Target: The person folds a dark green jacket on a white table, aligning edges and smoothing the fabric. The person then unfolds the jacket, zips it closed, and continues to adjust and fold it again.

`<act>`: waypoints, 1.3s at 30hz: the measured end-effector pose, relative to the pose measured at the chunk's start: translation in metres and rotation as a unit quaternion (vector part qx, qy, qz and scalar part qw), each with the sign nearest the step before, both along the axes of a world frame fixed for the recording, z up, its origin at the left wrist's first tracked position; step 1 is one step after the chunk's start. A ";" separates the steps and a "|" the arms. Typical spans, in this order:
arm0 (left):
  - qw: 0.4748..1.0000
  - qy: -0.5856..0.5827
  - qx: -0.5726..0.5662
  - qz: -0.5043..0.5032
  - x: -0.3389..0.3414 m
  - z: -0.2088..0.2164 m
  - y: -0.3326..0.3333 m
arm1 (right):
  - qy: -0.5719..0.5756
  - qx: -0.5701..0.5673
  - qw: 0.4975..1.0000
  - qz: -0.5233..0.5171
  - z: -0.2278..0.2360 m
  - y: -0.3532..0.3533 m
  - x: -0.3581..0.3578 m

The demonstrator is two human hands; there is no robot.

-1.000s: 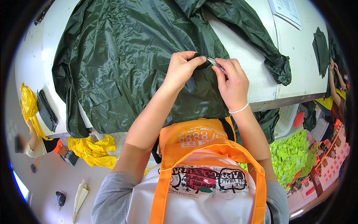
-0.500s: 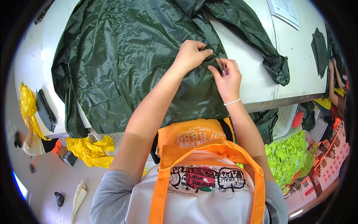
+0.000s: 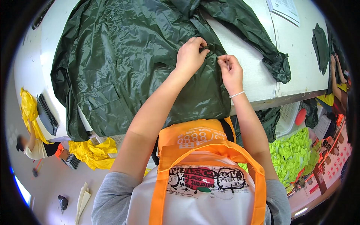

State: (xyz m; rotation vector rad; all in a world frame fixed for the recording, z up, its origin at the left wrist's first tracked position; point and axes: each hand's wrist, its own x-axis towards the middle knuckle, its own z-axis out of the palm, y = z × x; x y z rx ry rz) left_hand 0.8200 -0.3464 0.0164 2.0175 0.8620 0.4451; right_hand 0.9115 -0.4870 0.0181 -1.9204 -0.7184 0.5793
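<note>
A dark green, shiny jacket [image 3: 123, 56] lies spread and wrinkled over the white table, one sleeve stretched to the right. Thumb and fingers of my left hand [image 3: 190, 56] pinch a bit of its cloth near the front edge. Just right of that, my right hand [image 3: 231, 73] is closed at the jacket's edge, fingertips drawn together. Between its fingers shows a small shiny metal tool [image 3: 228, 65], mostly hidden, so its kind is unclear. A narrow gap separates the two hands.
The white table [image 3: 258, 88] carries papers [image 3: 285, 10] and folded dark cloth [image 3: 320, 48] at right. Yellow garments [image 3: 93, 153] hang below its left edge; bright green cloth [image 3: 290, 153] is heaped at lower right. Other people work at far left [image 3: 35, 146] and far right [image 3: 338, 71].
My right hand has moved slightly up and right, its fingers drawn closer over the metal tool. My left hand has shifted slightly up, still pinching the jacket.
</note>
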 end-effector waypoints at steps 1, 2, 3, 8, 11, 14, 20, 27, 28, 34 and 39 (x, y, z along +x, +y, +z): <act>1.000 -0.001 -0.008 -0.004 -0.001 -0.001 0.002 | -0.017 0.026 0.999 0.030 0.005 0.001 -0.001; 1.000 -0.001 -0.015 -0.007 -0.001 -0.002 0.003 | -0.030 0.016 0.998 0.051 0.007 0.002 -0.003; 1.000 -0.009 -0.028 -0.004 -0.001 -0.003 0.003 | -0.043 0.005 0.996 0.072 0.008 0.004 -0.004; 0.999 -0.025 -0.047 0.005 -0.002 0.007 0.002 | -0.103 -0.034 0.991 0.080 0.005 0.012 -0.003; 0.981 -0.124 0.147 -0.023 -0.013 0.007 -0.002 | -0.081 -0.029 0.995 0.056 -0.004 0.010 -0.001; 0.955 -0.148 0.239 -0.097 -0.026 0.017 -0.012 | -0.031 -0.040 0.997 0.052 0.004 0.009 0.002; 0.993 -0.043 0.090 -0.059 -0.022 0.016 -0.019 | 0.085 -0.025 0.995 0.044 0.000 0.004 0.003; 0.993 0.001 -0.109 -0.047 -0.019 0.009 -0.012 | 0.067 0.022 0.997 -0.007 0.020 0.003 0.004; 0.992 -0.003 -0.116 -0.047 -0.018 0.008 -0.011 | 0.048 0.034 0.998 -0.011 0.030 0.001 0.002; 0.981 -0.013 -0.182 -0.063 -0.019 0.004 -0.004 | -0.112 -0.055 0.985 0.123 0.043 -0.023 0.006; 0.980 -0.015 -0.181 -0.076 -0.021 0.004 0.000 | -0.208 -0.073 0.966 0.135 0.044 -0.013 0.004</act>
